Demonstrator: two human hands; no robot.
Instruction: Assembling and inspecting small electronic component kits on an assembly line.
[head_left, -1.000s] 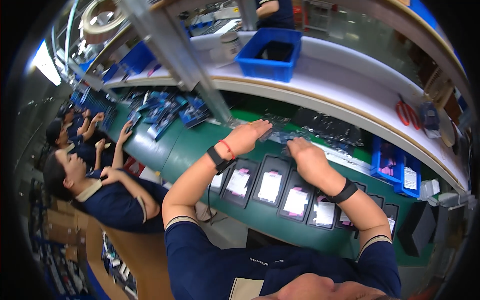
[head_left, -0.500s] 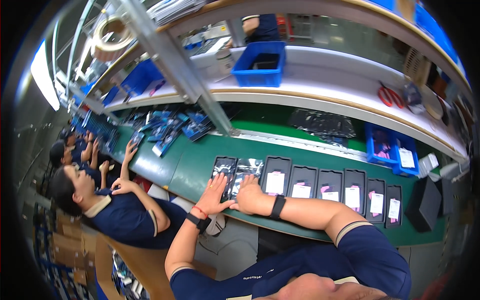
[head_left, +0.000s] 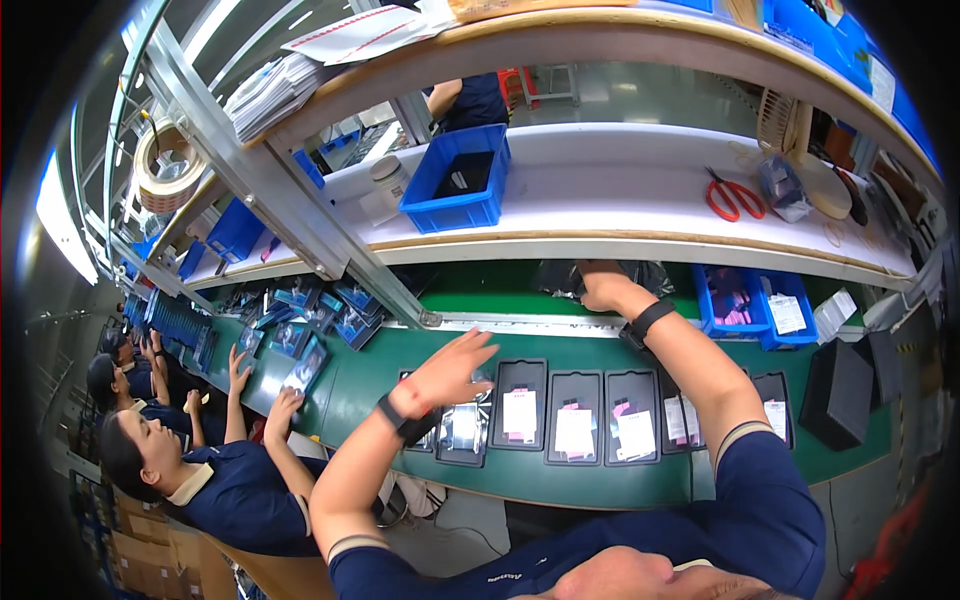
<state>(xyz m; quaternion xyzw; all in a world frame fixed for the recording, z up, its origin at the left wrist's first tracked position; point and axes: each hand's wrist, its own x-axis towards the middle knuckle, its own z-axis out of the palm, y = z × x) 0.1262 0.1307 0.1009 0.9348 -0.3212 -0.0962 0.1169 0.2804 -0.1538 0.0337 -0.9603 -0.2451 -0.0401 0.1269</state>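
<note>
My left hand (head_left: 447, 372) hovers over the left end of a row of black trays, its fingers spread and holding nothing. Beneath it, a tray with a shiny silvery bag (head_left: 462, 428) lies partly covered by the hand. Under the shelf, my right hand (head_left: 606, 288) reaches into a pile of dark, shiny plastic bags (head_left: 652, 276); its fingers curl onto a bag, the tips partly hidden. Along the table, a black tray (head_left: 519, 372) holds a white slip (head_left: 519, 412) and pink pieces. Several similar trays continue to the right, some behind my right forearm.
Blue bins (head_left: 734, 318) with pink pieces and white papers stand right of the bags. A black box (head_left: 838, 395) sits at the table's right end. Red scissors (head_left: 735, 197) and a blue bin (head_left: 455, 215) are on the shelf. A co-worker (head_left: 215, 470) handles blue packages (head_left: 305, 368) at left.
My right hand has left the bag-covered tray and moved far and right to the dark bag pile. My left hand has lifted off the trays. The head view has shifted.
</note>
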